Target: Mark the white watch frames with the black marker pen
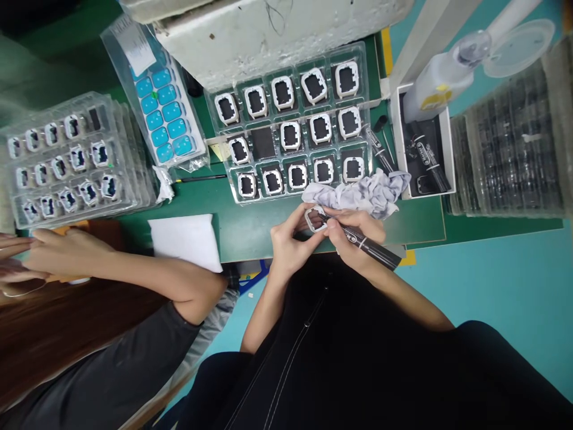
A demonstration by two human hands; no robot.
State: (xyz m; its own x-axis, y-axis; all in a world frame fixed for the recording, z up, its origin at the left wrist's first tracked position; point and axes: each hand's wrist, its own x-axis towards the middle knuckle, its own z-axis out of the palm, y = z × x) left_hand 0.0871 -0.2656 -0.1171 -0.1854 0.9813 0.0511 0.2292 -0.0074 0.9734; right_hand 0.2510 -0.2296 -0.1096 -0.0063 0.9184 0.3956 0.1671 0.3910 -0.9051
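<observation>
My left hand point(290, 242) grips a small white watch-case frame point(310, 222) by its edge, near the front of the green table. In my right hand point(353, 236) is a black marker pen point(373, 249), its tip end at the frame and its thick end pointing down to the right. Whether the tip touches the frame, I cannot tell. Just beyond my hands lies a clear plastic tray point(262, 192) with rows of similar white frames; one pocket point(263, 143) in its middle row holds none. Crumpled white paper point(373, 194) sits against my right hand.
At left, a co-worker's arm point(152, 275) reaches over the table beside stacked trays of frames point(89, 206). A bag of blue pieces point(163, 113), a folded white cloth point(185, 242) and a white box point(450, 143) with a marker and bottle stand around. More trays point(505, 149) are stacked right.
</observation>
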